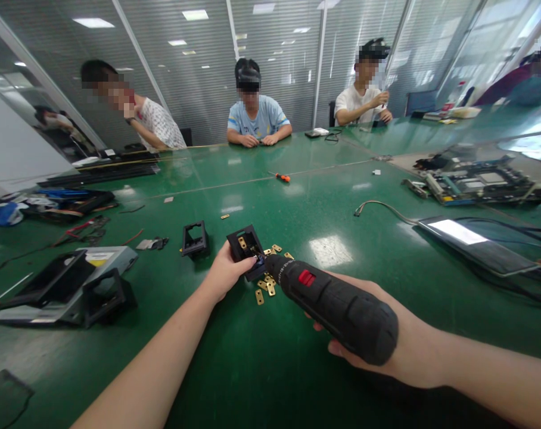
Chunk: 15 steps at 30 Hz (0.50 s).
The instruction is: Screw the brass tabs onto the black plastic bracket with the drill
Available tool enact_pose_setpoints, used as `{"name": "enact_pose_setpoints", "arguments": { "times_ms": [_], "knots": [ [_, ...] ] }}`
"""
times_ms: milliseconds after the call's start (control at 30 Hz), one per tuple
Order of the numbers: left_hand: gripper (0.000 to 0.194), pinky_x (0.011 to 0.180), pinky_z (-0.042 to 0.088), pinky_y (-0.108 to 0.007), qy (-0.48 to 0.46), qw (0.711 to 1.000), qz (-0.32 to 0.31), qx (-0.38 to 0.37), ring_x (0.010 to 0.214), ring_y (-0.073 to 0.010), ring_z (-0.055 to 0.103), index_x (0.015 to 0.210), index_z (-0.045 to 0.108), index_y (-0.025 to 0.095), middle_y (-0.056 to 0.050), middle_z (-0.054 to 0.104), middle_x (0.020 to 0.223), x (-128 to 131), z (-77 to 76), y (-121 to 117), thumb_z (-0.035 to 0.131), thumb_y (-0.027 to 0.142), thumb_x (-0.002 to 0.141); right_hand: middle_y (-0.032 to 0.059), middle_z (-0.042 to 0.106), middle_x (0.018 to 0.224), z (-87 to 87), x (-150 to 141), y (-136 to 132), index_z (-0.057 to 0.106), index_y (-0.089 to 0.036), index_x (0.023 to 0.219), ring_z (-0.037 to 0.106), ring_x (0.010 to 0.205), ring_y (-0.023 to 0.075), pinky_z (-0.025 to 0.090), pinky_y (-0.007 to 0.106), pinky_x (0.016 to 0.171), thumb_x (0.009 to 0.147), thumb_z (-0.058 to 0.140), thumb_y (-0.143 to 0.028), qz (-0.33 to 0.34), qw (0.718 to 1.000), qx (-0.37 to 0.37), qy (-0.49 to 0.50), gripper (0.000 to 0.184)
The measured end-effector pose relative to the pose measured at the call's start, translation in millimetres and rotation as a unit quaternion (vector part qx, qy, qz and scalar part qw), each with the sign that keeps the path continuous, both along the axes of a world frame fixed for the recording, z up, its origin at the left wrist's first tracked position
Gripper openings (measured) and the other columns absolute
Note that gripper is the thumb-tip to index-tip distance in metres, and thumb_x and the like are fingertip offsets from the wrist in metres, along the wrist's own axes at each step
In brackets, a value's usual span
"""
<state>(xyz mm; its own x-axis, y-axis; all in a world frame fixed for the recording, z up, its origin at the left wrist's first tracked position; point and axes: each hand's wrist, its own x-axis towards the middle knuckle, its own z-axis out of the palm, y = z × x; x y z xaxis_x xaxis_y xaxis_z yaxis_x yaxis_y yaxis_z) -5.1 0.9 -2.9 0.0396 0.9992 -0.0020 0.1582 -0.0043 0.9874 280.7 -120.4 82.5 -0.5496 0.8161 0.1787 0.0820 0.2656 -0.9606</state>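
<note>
My left hand (226, 271) is closed on a black plastic frame-like housing (241, 238), thumb over its near side. Inside the housing a small brass plate (242, 242) shows. My right hand (364, 333) grips a black cordless drill (337, 304) with a red switch on top. The drill's front end points left into the housing; its bit tip is hard to make out there. Several loose brass plates (260, 297) with holes lie on the green table around and below the housing. A second black housing (195, 239) stands just to the left.
At left lie a metal case (114, 262), another black housing (107, 296) and loose wires. An orange screwdriver (282, 177) rests farther back. On the right are a flat cabled device (476, 244) and a circuit board (485, 180). Several people sit across the table.
</note>
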Motion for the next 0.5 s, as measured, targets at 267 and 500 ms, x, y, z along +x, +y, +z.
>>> {"name": "enact_pose_setpoints", "arguments": {
  "times_ms": [267,500],
  "knots": [
    [0.060,0.107,0.053,-0.054,0.006,1.000,-0.001,0.005,0.114,-0.0321,0.072,0.119,0.065,0.019,-0.011,0.077,0.120,-0.8,-1.9,1.2,0.089,0.036,0.066,0.0075,0.077,0.104,0.9,-0.4,-0.6,0.058,-0.018,0.145,0.073,0.087,0.0220,0.063,0.030,0.075,0.077,0.079,-0.016,-0.003,1.000,-0.028,-0.004,0.071],
    [0.061,0.108,0.052,-0.054,0.001,1.000,-0.005,-0.001,0.114,-0.0320,0.072,0.120,0.066,0.019,-0.012,0.077,0.122,-0.8,-1.6,1.8,0.089,0.035,0.066,0.0066,0.077,0.104,-2.3,1.6,-0.3,0.058,-0.018,0.146,0.073,0.087,0.0213,0.063,0.029,0.077,0.080,0.079,-0.016,-0.001,1.000,-0.006,-0.008,0.070]
  ]
}}
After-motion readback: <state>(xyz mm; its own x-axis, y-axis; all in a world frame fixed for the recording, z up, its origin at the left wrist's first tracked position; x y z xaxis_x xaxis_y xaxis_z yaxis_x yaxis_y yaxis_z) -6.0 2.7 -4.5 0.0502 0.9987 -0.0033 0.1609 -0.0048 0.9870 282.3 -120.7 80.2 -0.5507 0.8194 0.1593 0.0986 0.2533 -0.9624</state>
